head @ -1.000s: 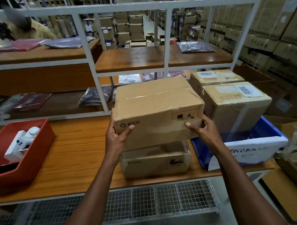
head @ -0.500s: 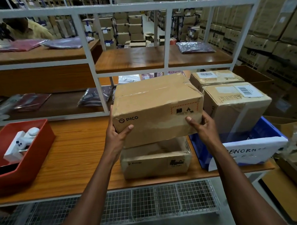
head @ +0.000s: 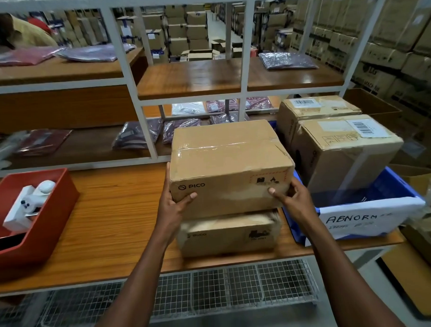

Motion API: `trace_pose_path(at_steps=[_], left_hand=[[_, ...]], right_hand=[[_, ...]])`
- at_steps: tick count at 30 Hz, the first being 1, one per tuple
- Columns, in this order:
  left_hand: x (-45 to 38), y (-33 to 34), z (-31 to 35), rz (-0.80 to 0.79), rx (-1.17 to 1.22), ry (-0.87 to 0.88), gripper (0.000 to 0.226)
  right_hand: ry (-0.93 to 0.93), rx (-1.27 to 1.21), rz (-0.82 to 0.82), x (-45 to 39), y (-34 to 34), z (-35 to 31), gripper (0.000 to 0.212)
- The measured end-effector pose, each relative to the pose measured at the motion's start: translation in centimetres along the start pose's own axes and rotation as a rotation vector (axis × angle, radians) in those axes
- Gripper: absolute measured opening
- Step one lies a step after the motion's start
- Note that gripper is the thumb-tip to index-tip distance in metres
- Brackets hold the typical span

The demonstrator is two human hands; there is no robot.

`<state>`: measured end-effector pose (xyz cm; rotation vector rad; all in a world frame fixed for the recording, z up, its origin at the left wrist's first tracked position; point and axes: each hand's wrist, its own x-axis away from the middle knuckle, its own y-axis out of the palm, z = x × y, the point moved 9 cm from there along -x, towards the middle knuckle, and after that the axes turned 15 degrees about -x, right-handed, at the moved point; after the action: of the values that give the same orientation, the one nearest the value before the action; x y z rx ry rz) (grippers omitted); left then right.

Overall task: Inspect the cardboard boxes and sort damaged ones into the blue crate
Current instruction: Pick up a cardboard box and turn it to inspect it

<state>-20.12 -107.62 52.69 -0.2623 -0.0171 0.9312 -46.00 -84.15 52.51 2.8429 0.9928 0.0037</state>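
Head view: 2 hands grip 1 PICO box (head: pixel 230 167).
Left hand (head: pixel 173 207) clasps its 9 o'clock end, right hand (head: pixel 294 199) its 3 o'clock end; blue crate (head: pixel 393 185) beside.

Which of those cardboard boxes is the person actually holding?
The upper PICO box, gripped at its two ends by the left hand and right hand. The lower PICO box lies beneath it; two labelled boxes stand in the blue crate.
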Motion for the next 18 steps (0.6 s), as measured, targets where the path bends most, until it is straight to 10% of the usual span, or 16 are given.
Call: trace_pose_path(at_steps=[9, 18], left_hand=[[-0.2, -0.3, -0.7, 0.007, -0.018, -0.029, 0.097], [-1.7, -1.6, 5.5, -0.041, 0.038, 0.209, 0.106]], right_hand=[[0.005, -0.021, -0.024, 0.3, 0.6, 0.4, 0.09], [-0.194, -0.134, 0.122, -2.1, 0.3, -6.7, 0.063]])
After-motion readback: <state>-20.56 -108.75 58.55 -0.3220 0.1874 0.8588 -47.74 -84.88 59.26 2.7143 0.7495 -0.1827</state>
